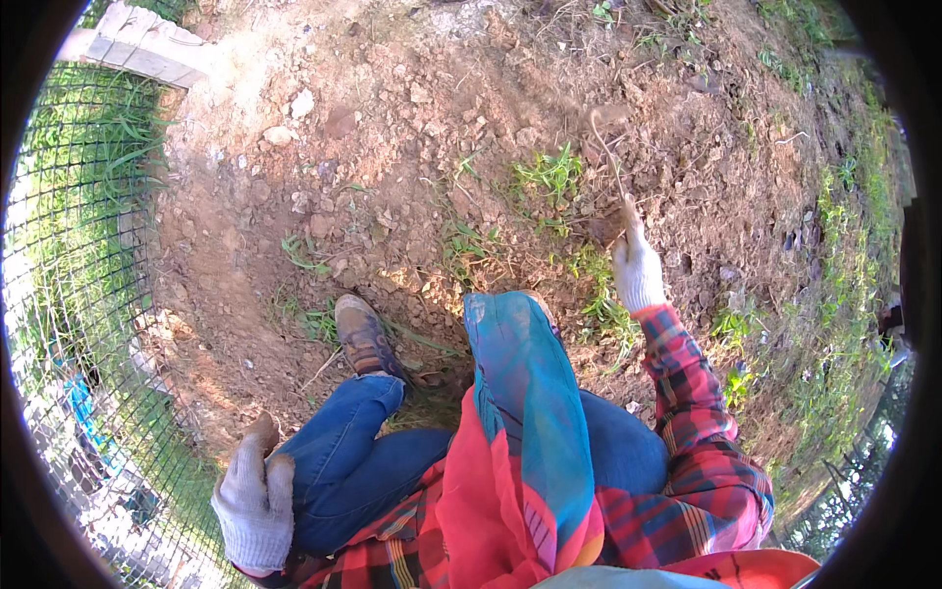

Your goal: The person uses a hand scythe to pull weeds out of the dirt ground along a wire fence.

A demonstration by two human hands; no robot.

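Note:
My right hand (pixel 637 269), in a white knitted glove with soiled fingertips, grips the end of a thin curved tool or stick (pixel 609 151) that reaches away over the soil; its far end is blurred. Small green weeds (pixel 548 173) grow just left of it. My left hand (pixel 254 497), gloved alike, hangs beside my bent left knee with its fingers apart and nothing seen in it. A teal and red scarf (pixel 526 368) hangs down in front of me, over part of my legs. Dry, cloddy soil (pixel 412 169) lies before me.
A black mesh fence (pixel 81 221) runs along the left, with grass behind it. A pale concrete or brick edge (pixel 147 46) stands at the upper left. My left shoe (pixel 364 335) rests on the soil. Loose stones (pixel 280 135) and weeds (pixel 839 294) are scattered about.

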